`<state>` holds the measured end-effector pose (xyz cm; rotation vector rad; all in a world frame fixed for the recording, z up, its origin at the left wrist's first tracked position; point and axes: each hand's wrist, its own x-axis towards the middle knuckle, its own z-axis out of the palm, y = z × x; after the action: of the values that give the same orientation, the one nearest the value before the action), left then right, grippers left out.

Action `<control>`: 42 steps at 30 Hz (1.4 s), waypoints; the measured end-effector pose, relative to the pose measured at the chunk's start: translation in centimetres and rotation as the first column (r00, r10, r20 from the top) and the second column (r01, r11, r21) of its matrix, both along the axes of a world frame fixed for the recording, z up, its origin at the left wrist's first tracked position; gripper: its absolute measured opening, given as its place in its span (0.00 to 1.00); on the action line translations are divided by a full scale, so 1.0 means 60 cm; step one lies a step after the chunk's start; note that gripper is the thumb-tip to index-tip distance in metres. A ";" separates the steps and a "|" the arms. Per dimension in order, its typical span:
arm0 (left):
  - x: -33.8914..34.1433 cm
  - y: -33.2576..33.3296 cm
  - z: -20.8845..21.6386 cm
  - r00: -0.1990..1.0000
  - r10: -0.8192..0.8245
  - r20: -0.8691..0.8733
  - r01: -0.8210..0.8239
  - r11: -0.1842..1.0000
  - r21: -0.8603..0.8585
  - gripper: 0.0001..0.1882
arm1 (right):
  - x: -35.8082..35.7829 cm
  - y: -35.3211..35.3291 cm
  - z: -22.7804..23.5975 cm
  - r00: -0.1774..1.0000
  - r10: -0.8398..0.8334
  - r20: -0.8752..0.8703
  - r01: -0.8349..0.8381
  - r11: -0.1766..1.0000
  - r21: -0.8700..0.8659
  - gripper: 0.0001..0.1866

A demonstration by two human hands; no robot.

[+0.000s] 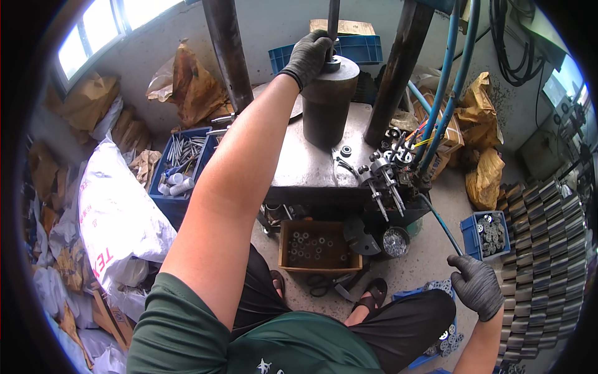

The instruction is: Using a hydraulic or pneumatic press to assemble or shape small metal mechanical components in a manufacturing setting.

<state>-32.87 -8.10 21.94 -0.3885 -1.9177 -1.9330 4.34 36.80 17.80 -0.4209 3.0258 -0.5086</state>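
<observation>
My left hand [308,60], in a dark grey glove, reaches far forward to the top of a thick metal cylinder [328,118]. Its fingers close around the lower part of an upright metal rod [334,17]; their tips are partly hidden. Below them, a small dark ring [332,64] rests on the cylinder top. The cylinder stands on a press's steel table [305,163], between two dark columns. At the right, my right hand [478,288], gloved alike, is curled on the near end of a long blue lever [441,225].
Shafts with gears [381,177] and a small bearing [346,151] lie on the table's right part. Underneath are a wooden box [321,270] of rings and a round tin [395,242]. Blue bins [479,255], stacked metal parts [542,268] and a white sack [118,212] flank me.
</observation>
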 end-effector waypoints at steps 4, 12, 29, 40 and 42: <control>0.001 -0.003 0.001 1.000 0.024 -0.016 -0.025 0.998 -0.064 0.15 | -0.005 -0.005 0.006 0.974 0.050 0.220 -0.099 0.972 0.215 0.15; 0.016 0.010 0.005 0.999 -0.021 0.033 0.020 0.999 0.050 0.13 | -0.008 0.006 0.007 0.977 0.088 0.194 -0.122 0.977 0.174 0.15; 0.006 0.000 0.000 1.000 -0.013 0.028 0.012 0.999 0.032 0.14 | -0.007 0.005 0.002 0.999 0.036 -0.014 -0.036 0.999 -0.004 0.15; 0.009 -0.001 -0.007 1.000 -0.004 0.005 0.004 0.999 -0.032 0.14 | -0.233 -0.020 0.123 0.642 -0.031 -0.766 -0.044 0.996 -0.078 0.04; -0.003 0.005 -0.010 0.999 -0.013 -0.039 0.013 1.000 -0.010 0.15 | -0.290 -0.020 0.148 0.628 -0.055 -0.776 0.017 0.998 -0.057 0.07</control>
<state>-33.04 -7.79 21.32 -0.4388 -1.9052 -1.9108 -13.04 35.62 26.70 -0.7596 3.8759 -0.4864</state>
